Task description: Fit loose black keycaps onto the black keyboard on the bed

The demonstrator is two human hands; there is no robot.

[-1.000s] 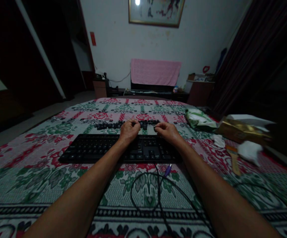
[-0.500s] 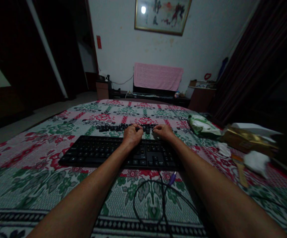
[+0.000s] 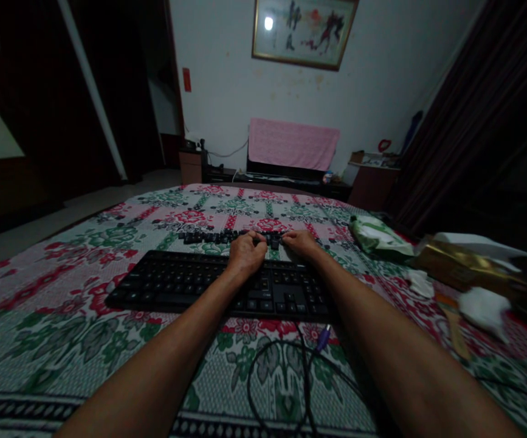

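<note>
A black keyboard [image 3: 176,283] lies across a flowered bedspread [image 3: 62,292]. Just beyond it runs a row of loose black keycaps [image 3: 208,236]. My left hand [image 3: 245,251] reaches over the keyboard's far edge, its fingers curled and pinched at the keycaps. My right hand [image 3: 300,243] sits beside it, fingers also curled onto the keycap row. What each pinch holds is too small and dark to name. The keyboard's cable [image 3: 285,377] loops toward me, ending in a purple plug [image 3: 322,338].
A green-and-white packet [image 3: 375,236] lies at right, then a gold box [image 3: 466,267], white cloths [image 3: 482,307] and a wooden-handled brush [image 3: 454,331]. A pink-draped cabinet [image 3: 293,143] stands against the far wall, under a framed picture [image 3: 304,30].
Both hands have drawn closer together at the keycap row. The view has tilted down a little, so the keyboard and hands sit lower in frame.
</note>
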